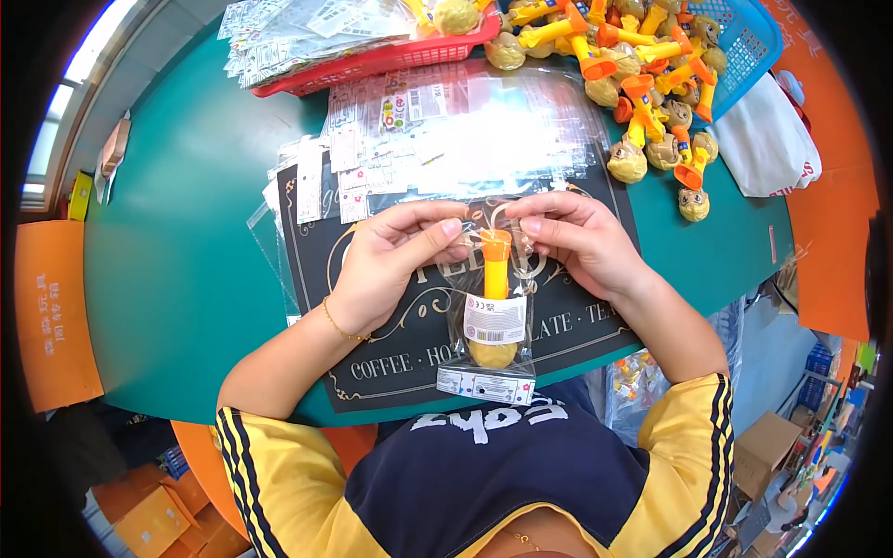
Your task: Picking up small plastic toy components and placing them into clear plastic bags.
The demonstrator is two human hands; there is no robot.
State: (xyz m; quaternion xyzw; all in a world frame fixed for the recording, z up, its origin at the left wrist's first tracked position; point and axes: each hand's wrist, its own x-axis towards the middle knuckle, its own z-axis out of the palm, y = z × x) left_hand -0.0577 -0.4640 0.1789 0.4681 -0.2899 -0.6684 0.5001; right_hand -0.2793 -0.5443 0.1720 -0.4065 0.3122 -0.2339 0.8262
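Note:
In front of my chest, over a dark printed mat (372,325), lies a clear plastic bag (524,288) with a yellow and orange toy (496,277) inside. The toy has a flared orange end near my fingers and a round golden head toward me. A white printed label (496,319) covers its middle, and a printed folded card strip (486,382) is at the bag's near end. My left hand (395,256) pinches the bag's far edge at its left corner. At the right corner, my right hand (586,240) pinches the same edge between thumb and forefinger.
A pile of similar toys (651,102) spills from a blue basket (744,46) at the far right. Flat clear bags with printed cards (400,149) lie beyond my hands. A red basket (372,60) with more bags stands behind. White cloth (767,139) lies at the table's right edge.

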